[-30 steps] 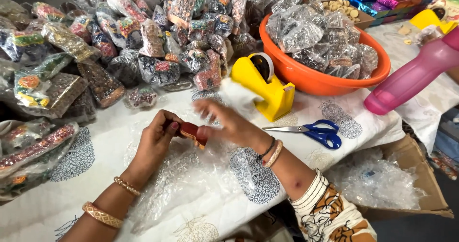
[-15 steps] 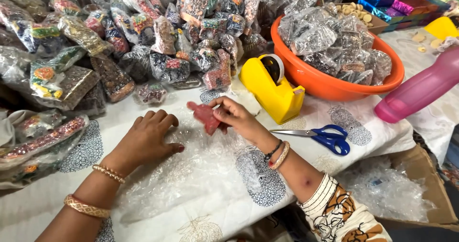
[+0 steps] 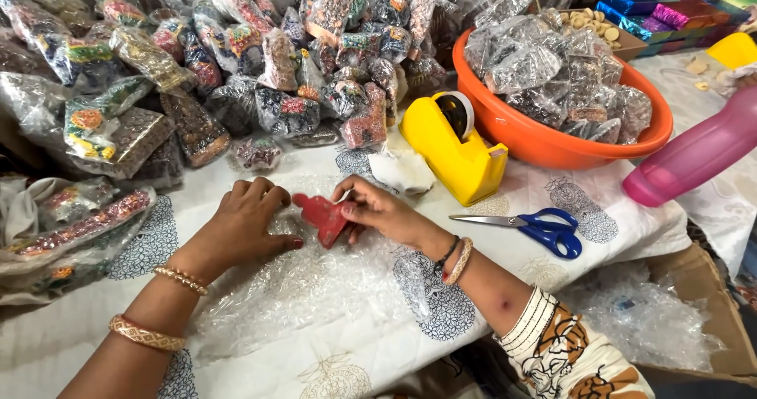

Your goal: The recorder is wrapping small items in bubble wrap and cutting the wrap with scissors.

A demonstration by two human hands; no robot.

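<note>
Right hand [image 3: 378,210] pinches red piece [image 3: 323,216] (left hand [image 3: 248,225] just beside).

A table is covered by a white cloth [image 3: 260,367] printed with dark blue motifs, and its far side is heaped with clear plastic packets of colourful beaded pieces [image 3: 260,68]. An open brown cardboard box [image 3: 714,304] holding crumpled clear plastic is seen at the lower right, below the table edge. The scene is lit evenly by soft, bright light.
</note>
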